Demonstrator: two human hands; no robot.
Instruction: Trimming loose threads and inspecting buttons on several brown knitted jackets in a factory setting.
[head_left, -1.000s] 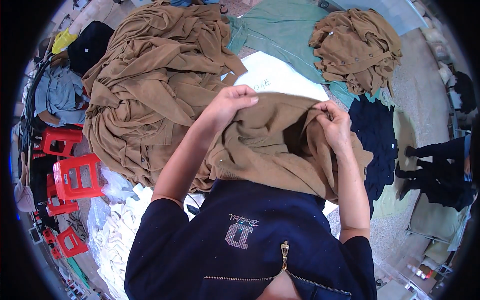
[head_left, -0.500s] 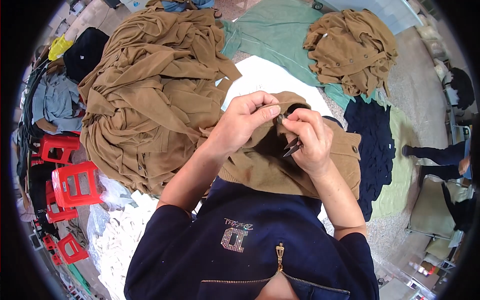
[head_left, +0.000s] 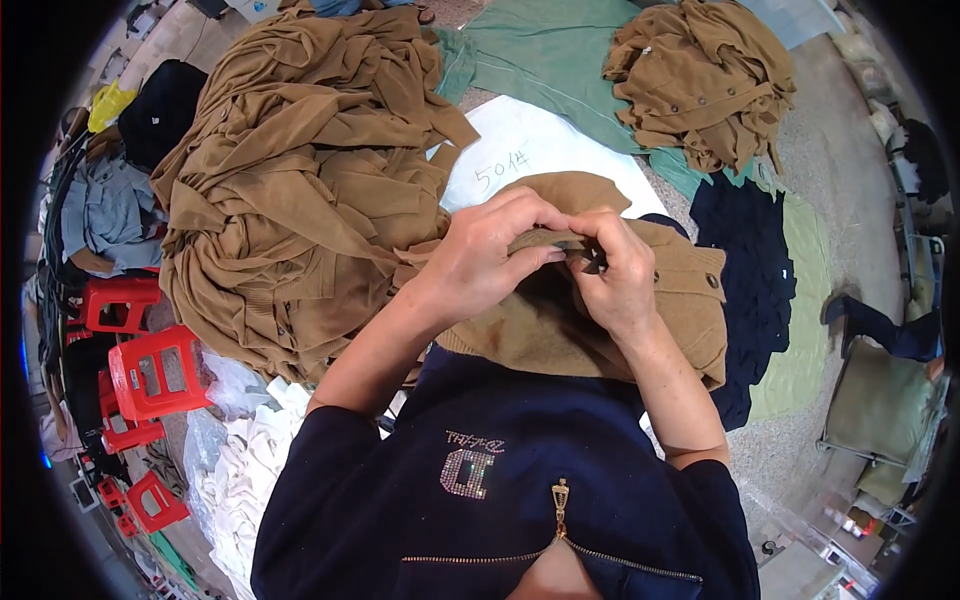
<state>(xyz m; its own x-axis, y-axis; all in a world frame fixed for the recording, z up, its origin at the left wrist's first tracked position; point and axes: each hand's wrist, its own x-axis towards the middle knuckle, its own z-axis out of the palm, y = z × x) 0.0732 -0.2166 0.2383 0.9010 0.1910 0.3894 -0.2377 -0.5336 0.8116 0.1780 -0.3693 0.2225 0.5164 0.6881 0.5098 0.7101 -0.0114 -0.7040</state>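
From my remote seat, the head view gives me the brown sweater [head_left: 560, 335] bunched before the navy top [head_left: 580, 430], just right of the big brown heap [head_left: 300, 190]. I judge the step in hand as close work on its edge: the left hand [head_left: 497, 250] pinches it between thumb and fingers, and the right hand [head_left: 620, 275] seems clamped on it just beside. The next move, I think, calls for a light, steady pull. A small dark shape [head_left: 599, 258] is half hidden by the right hand, tool or shadow, I can't tell; folds hide the sweater's inside.
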